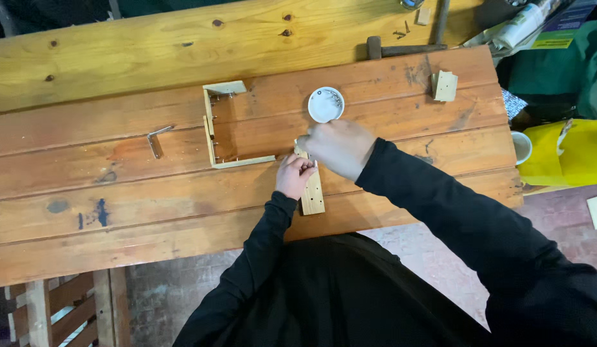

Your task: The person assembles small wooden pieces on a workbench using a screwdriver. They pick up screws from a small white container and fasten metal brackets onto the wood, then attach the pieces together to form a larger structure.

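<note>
Two hands meet over a small wooden strip (312, 193) lying flat on the desk (118, 186), just right of an open wooden frame (215, 135). The left hand (294, 175) pinches the strip's upper end; the right hand (337, 148) is curled above it, its grasp hidden. The strip looks light, stiff and best gripped by its long edges. A white dish (325, 105) stands near.

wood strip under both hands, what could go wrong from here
1. The wood strip lies with its near end close to the workbench front edge; a push toward the person might slide it off.
2. The left hand and right hand crowd the strip's far end, so fingers could get pinched or pricked.
3. The white dish of small metal parts sits just beyond the right hand; a bump could scatter them.
</note>
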